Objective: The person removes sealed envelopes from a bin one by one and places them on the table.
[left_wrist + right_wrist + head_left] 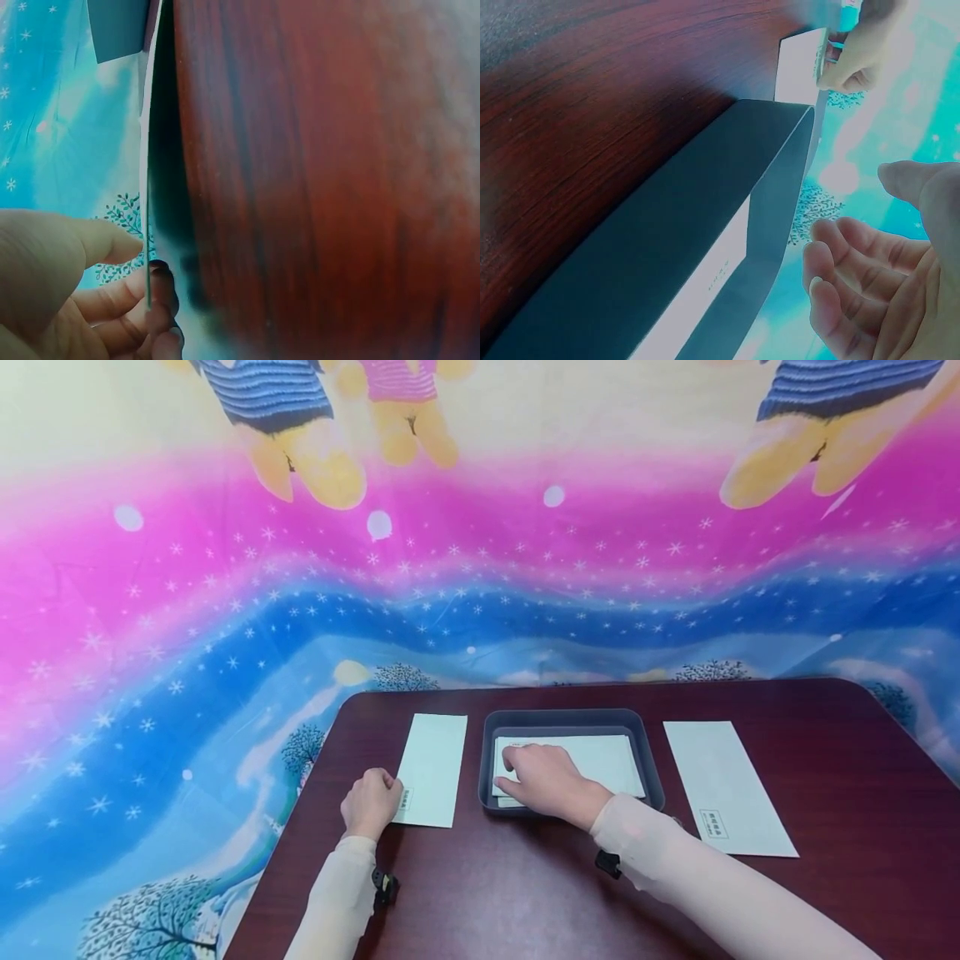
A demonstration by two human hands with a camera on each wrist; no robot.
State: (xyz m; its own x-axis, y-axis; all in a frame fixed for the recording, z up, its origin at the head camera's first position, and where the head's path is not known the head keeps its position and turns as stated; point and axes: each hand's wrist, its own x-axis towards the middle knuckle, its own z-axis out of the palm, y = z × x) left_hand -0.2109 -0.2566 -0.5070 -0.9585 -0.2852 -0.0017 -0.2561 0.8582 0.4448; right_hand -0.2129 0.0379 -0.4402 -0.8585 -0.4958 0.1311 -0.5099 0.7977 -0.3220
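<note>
My left envelope (431,760) is pale mint with a dark green boxed print (407,799); my right envelope (731,777) wears the same. My tray (562,718) is dark slate grey, my sleeves (333,885) cream. The worktop (487,893) is red-brown with darker wood grain. The cloth (487,527) runs cream, pink and blue, sprinkled with white snowflakes, its yellow figures (326,464) in blue or pink stripes.
</note>
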